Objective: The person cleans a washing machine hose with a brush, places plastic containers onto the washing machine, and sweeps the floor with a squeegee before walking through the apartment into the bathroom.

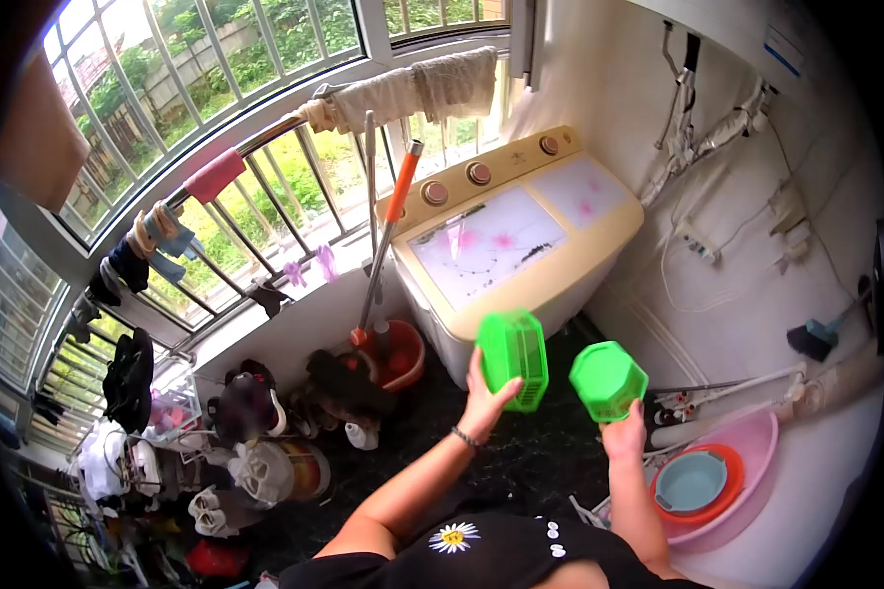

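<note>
My left hand grips a bright green plastic basket with slatted sides, tilted on its side in front of the washing machine. Its thumb lies across the basket's near wall. In my right hand is a smaller green plastic basket, six-sided, with its flat face turned up toward me. The fingers close around its lower edge. A gap separates the two baskets. Beyond them stands the twin-tub washing machine, cream-topped, with several knobs and both lids down.
An orange-handled mop stands in a red bucket left of the machine. Nested basins lean by the right wall. Shoes and racks crowd the left side. Cloths hang on the window rail.
</note>
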A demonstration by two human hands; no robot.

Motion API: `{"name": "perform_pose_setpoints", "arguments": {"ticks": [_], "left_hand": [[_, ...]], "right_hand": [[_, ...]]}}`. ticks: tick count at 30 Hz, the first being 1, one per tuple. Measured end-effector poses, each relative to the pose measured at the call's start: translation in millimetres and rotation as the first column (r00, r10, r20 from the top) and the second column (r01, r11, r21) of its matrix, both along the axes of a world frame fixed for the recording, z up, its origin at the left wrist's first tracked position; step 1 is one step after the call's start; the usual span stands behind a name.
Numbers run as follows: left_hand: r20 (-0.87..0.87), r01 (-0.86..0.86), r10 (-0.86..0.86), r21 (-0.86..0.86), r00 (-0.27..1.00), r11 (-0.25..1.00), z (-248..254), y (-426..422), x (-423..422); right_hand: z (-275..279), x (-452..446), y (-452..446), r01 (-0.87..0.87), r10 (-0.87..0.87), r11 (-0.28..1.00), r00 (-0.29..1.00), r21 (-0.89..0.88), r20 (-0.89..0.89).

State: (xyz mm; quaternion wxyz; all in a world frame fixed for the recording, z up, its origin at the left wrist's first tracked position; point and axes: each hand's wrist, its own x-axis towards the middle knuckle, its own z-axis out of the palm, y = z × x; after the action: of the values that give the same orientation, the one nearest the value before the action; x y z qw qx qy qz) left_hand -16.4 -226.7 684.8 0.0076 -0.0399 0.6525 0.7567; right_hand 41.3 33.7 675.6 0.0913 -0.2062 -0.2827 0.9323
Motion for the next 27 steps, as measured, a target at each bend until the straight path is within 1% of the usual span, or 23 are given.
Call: {"name": "perform_pose_setpoints", "arguments": {"ticks": [1,2,3,4,5,7,8,10,11,12,13,14,15,16,17,18,19,20,21,23,24,25,27], "left_hand": [[-0.143,-0.063,0.014,-0.345,0.99,0.936,27.9,-19.5,-26.1],[-0.23,-0.099,-0.016,-0.481,0.973,0.871,48.4,-37.3,-54.8],[-0.298,-0.188,-0.024,-0.66,0.954,0.727,51.6,-51.7,-87.1],[-0.231,-0.169,-0.005,-0.725,0.973,0.668,62.6,-63.5,-119.9],[-0.243,-0.227,0.06,-0.753,0.968,0.618,61.2,-70.0,-150.7],[-0.211,-0.237,0.11,-0.834,0.971,0.498,59.6,-76.1,-191.9],[-0.214,-0.236,0.102,-0.832,0.971,0.501,58.4,-78.7,-205.4],[-0.07,-0.083,0.051,-0.931,0.996,0.355,54.9,-82.8,-226.2],[-0.072,-0.082,0.04,-0.931,0.997,0.357,51.7,-84.6,-234.5],[-0.086,-0.089,0.021,-0.946,0.996,0.311,48.0,-86.5,-238.2],[-0.099,-0.096,0.004,-0.96,0.995,0.264,44.0,-90.4,-240.0],[-0.16,-0.149,-0.016,-0.946,0.987,0.288,39.6,-96.1,-239.6],[-0.157,-0.146,-0.018,-0.947,0.987,0.287,39.1,-102.9,-237.9],[-0.297,-0.285,0.021,-0.89,0.955,0.357,36.5,-111.6,-234.6],[-0.423,-0.415,0.076,-0.809,0.903,0.417,32.4,-121.4,-227.0],[-0.462,-0.471,0.168,-0.687,0.871,0.554,28.0,-133.8,-215.1],[-0.547,-0.589,0.263,-0.591,0.794,0.551,5.1,-148.2,-207.4],[-0.465,-0.564,0.323,-0.618,0.824,0.548,-20.3,-162.4,-195.9],[-0.379,-0.535,0.379,-0.639,0.844,0.553,-45.8,-173.1,-184.0],[-0.279,-0.437,0.346,-0.693,0.896,0.574,-81.7,-179.4,-165.7],[-0.268,-0.414,0.322,-0.697,0.908,0.586,-86.1,-174.9,-160.8],[-0.266,-0.386,0.282,-0.705,0.922,0.595,-90.6,-169.4,-158.7],[-0.277,-0.395,0.282,-0.619,0.919,0.679,-93.7,-156.1,-160.6]], "right_hand": [[1.8,-17.8,-1.8,0.012,-0.01,0.994,1.0,-0.105,0.022],[5.1,-41.9,-6.7,-0.074,0.069,0.976,0.997,-0.204,-0.03],[2.4,-67.3,-15.2,-0.117,0.101,0.967,0.991,-0.226,-0.083],[4.3,-93.5,-28.8,-0.137,0.114,0.963,0.988,-0.231,-0.107],[10.3,-119.8,-45.5,-0.155,0.12,0.952,0.983,-0.263,-0.141],[8.4,-167.6,-76.6,-0.174,0.09,0.931,0.962,-0.322,-0.259],[2.8,-187.0,-89.3,-0.173,0.085,0.928,0.96,-0.33,-0.266],[-14.0,-217.2,-111.5,-0.146,0.061,0.933,0.965,-0.328,-0.254],[-21.9,-230.0,-120.3,-0.115,0.038,0.941,0.971,-0.318,-0.236],[-28.2,-239.6,-127.1,-0.091,0.018,0.954,0.969,-0.287,-0.247],[-33.3,-247.7,-132.0,-0.038,-0.011,0.961,0.984,-0.273,-0.175],[-36.9,-252.3,-132.2,-0.035,0.044,0.986,0.997,-0.162,0.056],[-34.1,-253.2,-134.0,-0.062,0.075,0.997,0.953,-0.053,0.293],[-34.0,-252.8,-131.9,-0.249,0.135,0.941,0.896,0.227,0.423],[-32.3,-250.0,-128.2,-0.451,0.151,0.77,0.816,0.451,0.559],[-25.0,-245.8,-130.2,-0.501,0.078,0.577,0.82,0.645,0.567],[-18.8,-242.5,-128.2,-0.573,0.099,0.4,0.803,0.715,0.588],[-32.9,-244.0,-117.5,-0.526,0.035,0.17,0.848,0.833,0.528],[-45.7,-244.2,-111.2,-0.446,-0.01,-0.076,0.895,0.892,0.446],[-16.2,-230.9,-119.3,-0.371,0.002,-0.083,0.928,0.925,0.372],[-16.7,-227.5,-121.0,-0.351,0.052,-0.011,0.935,0.936,0.351],[-18.4,-219.9,-122.5,-0.353,0.051,-0.015,0.934,0.936,0.353],[-13.6,-198.4,-127.5,-0.412,0.203,0.148,0.903,0.899,0.38]]}}
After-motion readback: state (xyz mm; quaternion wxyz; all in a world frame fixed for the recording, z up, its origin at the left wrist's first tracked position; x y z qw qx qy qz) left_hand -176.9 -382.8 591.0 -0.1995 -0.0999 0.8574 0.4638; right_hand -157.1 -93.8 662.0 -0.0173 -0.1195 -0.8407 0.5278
